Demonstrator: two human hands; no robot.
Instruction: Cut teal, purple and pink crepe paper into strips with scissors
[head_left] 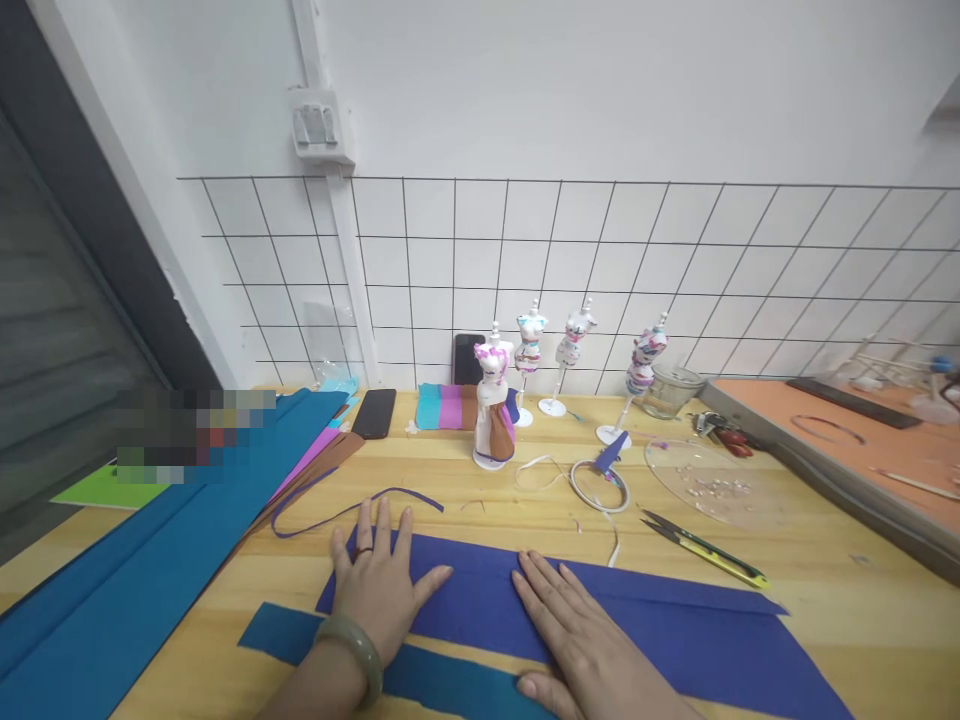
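Note:
A violet-blue sheet (472, 600), paper or cloth, lies on the wooden table with a fold along its far edge. My left hand (379, 590) rests flat on its left end, fingers spread, a ring and a bangle on it. My right hand (570, 630) lies flat further right on the same sheet, fingers stretched out side by side and the thumb apart. Under the left wrist and by the right thumb runs a teal strip (435, 680). A thin violet strip (322, 520) curls beyond my left fingers.
Several miniature dress forms (493, 380) stand at the back. Scissors (701, 550) and a ring-shaped roll (600, 487) lie right, near a clear plate (705, 485) of small beads. Long teal sheets (172, 540) cover the left side, near a phone (374, 413).

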